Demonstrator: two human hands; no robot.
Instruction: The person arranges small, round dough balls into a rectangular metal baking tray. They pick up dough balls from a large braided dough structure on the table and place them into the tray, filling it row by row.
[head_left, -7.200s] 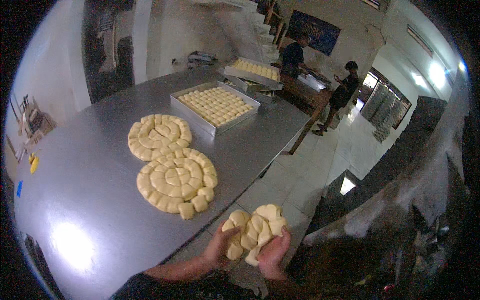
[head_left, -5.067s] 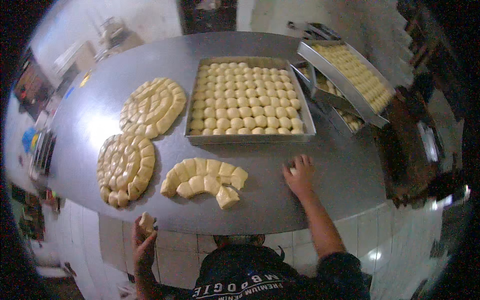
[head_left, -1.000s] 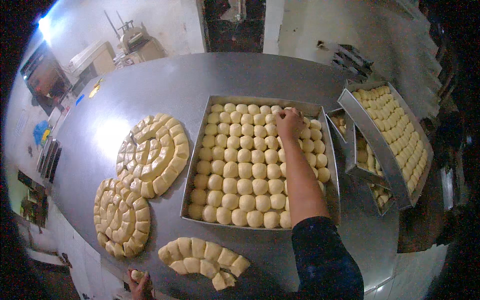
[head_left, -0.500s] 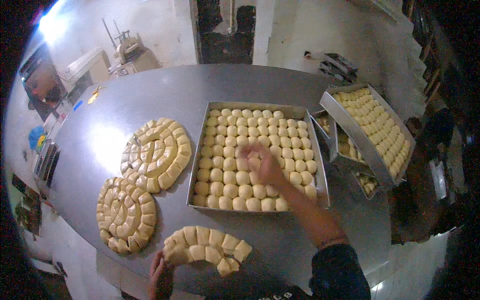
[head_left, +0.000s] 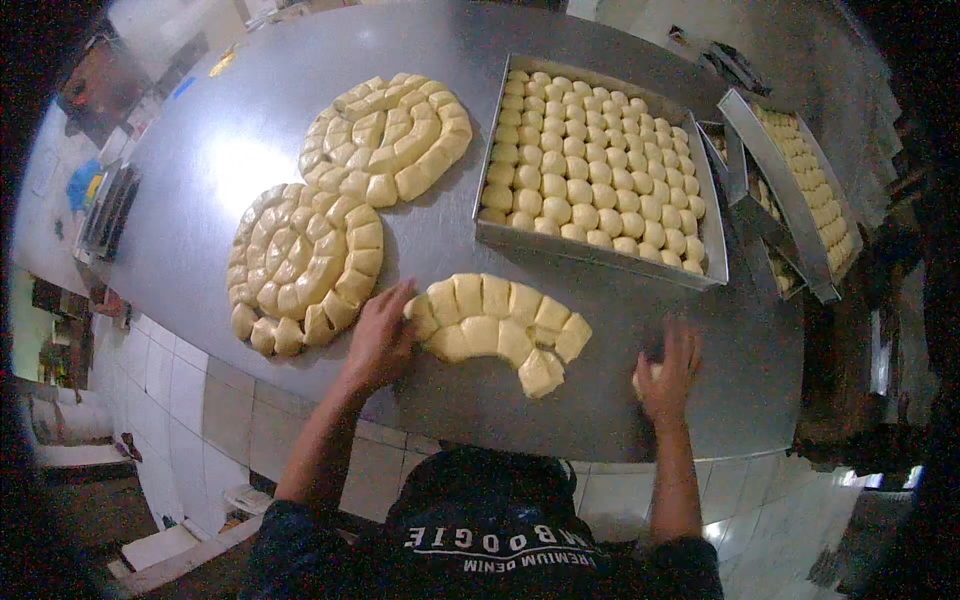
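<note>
A curved strip of cut pale dough pieces (head_left: 495,325) lies on the steel table (head_left: 250,130) near its front edge. My left hand (head_left: 380,338) rests flat on the table with its fingertips against the strip's left end. To the right of the strip, my right hand (head_left: 668,368) is cupped over a small dough piece (head_left: 642,377), pressing it onto the table. Behind the strip stands a rectangular metal tray (head_left: 596,254) filled with rows of round dough balls (head_left: 600,150).
Two round coils of cut dough pieces lie at the left, the nearer coil (head_left: 300,262) and the farther coil (head_left: 388,135). More trays of dough balls (head_left: 805,195) are stacked tilted at the right. Tiled floor shows below the table edge.
My right hand has come back from the tray to the table's front right, now over a dough piece. My left hand has moved up to the strip's left end.
</note>
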